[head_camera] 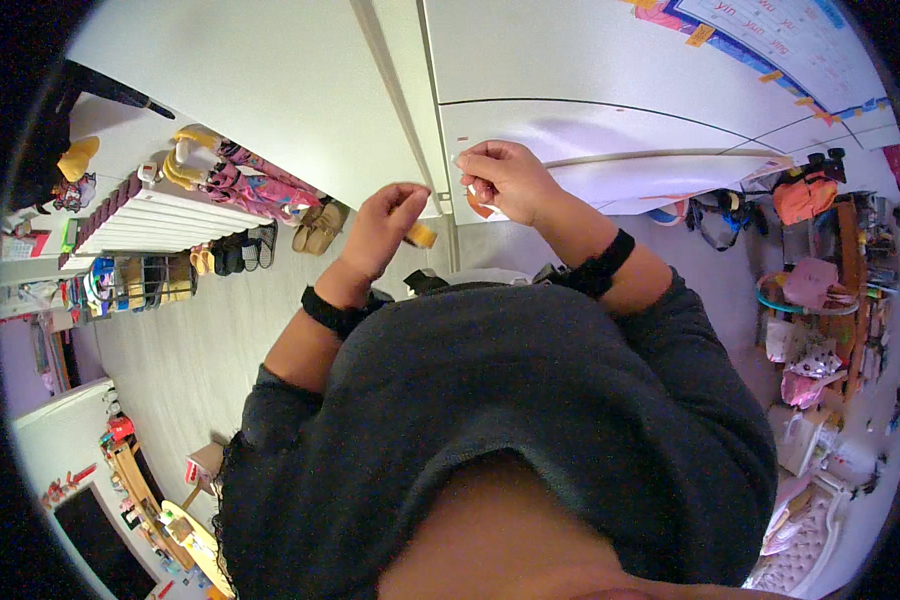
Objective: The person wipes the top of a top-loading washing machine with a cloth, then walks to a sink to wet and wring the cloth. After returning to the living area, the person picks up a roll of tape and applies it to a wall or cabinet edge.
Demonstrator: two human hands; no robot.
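My left hand [391, 229] is raised before a white panel [330, 82], its thumb and fingers curled together. A yellow roll [421, 236], perhaps tape, pokes out beneath the fingers and is partly hidden by the palm. To the right, my right hand [511, 180] pinches a small white piece [457, 160] between thumb and fingertips, close to a white door-like surface [540, 124]. Just below those fingers shows an orange-and-white piece [481, 204]; whether the hand holds it I cannot tell. Both wrists wear black bands.
A vertical seam [431, 90] runs between the white surfaces. On the upper right, a printed chart [757, 37] is fixed with yellow tape pieces. Shoes [321, 226] and a white radiator-like rack [172, 217] stand at left. Bags [810, 281] and shelves line the right side.
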